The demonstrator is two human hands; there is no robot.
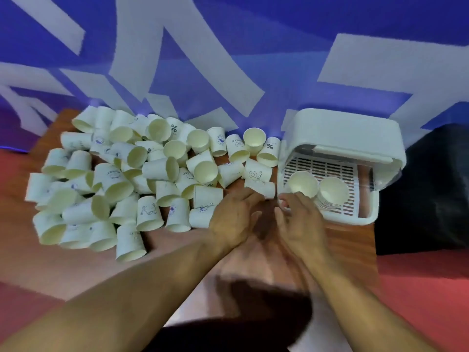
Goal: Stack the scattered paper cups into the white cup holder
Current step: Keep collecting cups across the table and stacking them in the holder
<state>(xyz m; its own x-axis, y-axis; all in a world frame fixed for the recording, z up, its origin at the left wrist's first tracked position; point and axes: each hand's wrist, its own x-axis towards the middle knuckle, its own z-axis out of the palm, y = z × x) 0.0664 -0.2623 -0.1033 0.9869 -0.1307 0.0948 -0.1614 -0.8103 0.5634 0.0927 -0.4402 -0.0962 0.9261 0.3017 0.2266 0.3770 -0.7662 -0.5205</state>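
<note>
Cup holder: The white cup holder [365, 217] sits at the right end of the surface [177, 247]. Its lid [342, 130] is tipped up at the back and its slatted tray [319, 165] is open toward you.
Inside the holder: Two stacks stand mouth-up on the tray. The left stack [303, 184] is near the front-left corner and the right stack [333, 193] is just beside it. Bare slats show behind both.
Loose cups: The scattered paper cups [121, 179] lie in a heap from the surface's left edge to just beside the holder's left wall. Most are on their sides and some are mouth-down.
Your left grip: Your left hand [236, 217] reaches forward with its fingers stretched onto a cup [262, 188] lying on its side at the heap's right end. The thumb is held apart and nothing is clamped.
Your right grip: Your right hand [297, 219] is at the holder's front-left corner, fingers curled by the foot of the left stack. Blur hides whether they clamp anything.
Edges: The heap runs to the left and back edges, against the blue-and-white backdrop [228, 47]. The holder nearly fills the right end, and a black mass [431, 189] lies just past it.
Open room: Bare wood shows in front of the heap, under your forearms and between your hands.
</note>
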